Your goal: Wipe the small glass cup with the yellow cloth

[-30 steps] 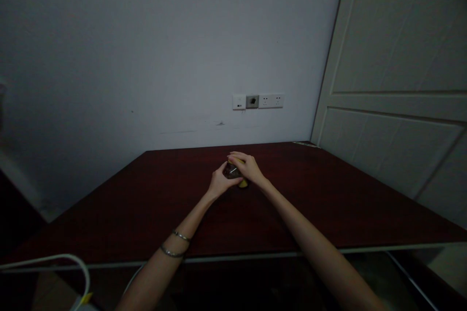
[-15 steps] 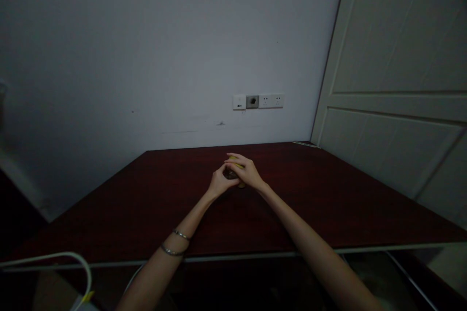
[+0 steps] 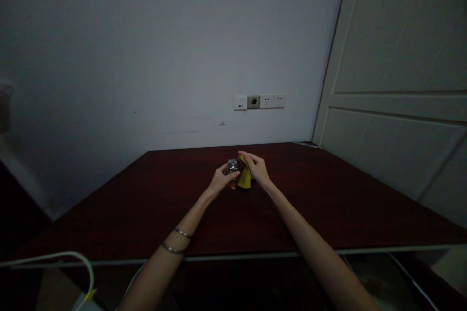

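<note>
Wall (image 3: 182,48), pale, plain, with dark scuffs low down. Door (image 3: 397,58), pale, panelled, at right. Tabletop (image 3: 164,204), dark red-brown, light front edge. Cable (image 3: 69,254), white, looped at the near left corner. Socket row (image 3: 266,102), wall-mounted, one grey unit among white. Right hand (image 3: 257,170), fingers closed on the upper part of a cloth. Left hand (image 3: 219,180), curled round a jar. Cloth (image 3: 244,179), yellow, dark-edged, hanging just right of the jar. Jar (image 3: 232,166), small, clear, shiny, near tabletop centre; contact with tabletop cannot be told. Bracelets (image 3: 172,250), two, silver-toned, left forearm.
</note>
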A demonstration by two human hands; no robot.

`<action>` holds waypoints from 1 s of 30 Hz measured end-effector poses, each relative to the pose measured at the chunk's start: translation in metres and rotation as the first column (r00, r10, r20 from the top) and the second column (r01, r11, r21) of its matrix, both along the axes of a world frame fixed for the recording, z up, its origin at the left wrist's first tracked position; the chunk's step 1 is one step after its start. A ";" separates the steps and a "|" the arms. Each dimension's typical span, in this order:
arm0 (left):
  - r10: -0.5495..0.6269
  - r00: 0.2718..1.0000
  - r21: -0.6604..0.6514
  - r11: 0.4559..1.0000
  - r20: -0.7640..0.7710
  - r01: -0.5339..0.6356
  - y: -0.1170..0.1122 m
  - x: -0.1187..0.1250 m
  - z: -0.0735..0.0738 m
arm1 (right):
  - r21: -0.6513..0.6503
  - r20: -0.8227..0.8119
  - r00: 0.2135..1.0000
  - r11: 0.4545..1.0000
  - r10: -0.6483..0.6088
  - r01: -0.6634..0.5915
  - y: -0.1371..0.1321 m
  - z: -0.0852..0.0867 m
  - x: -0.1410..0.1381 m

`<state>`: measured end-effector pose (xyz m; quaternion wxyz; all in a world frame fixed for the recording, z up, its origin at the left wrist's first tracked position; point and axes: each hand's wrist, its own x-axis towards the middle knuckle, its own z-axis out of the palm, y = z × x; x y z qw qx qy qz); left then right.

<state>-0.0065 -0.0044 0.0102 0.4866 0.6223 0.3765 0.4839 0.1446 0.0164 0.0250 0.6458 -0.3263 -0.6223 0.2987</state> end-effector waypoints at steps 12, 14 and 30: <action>-0.024 0.999 -0.082 0.996 0.034 0.027 0.004 0.000 -0.008 | 0.030 0.279 0.925 0.960 0.259 -0.278 -0.010 -0.005 0.006; -0.031 0.998 -0.097 0.995 0.049 0.036 0.005 0.000 -0.008 | 0.050 0.326 0.912 0.959 0.248 -0.278 -0.013 -0.007 0.006; -0.146 0.988 -0.111 0.984 -0.057 0.139 0.016 -0.011 -0.013 | 0.040 0.220 0.972 0.995 0.078 -0.089 -0.007 -0.021 -0.007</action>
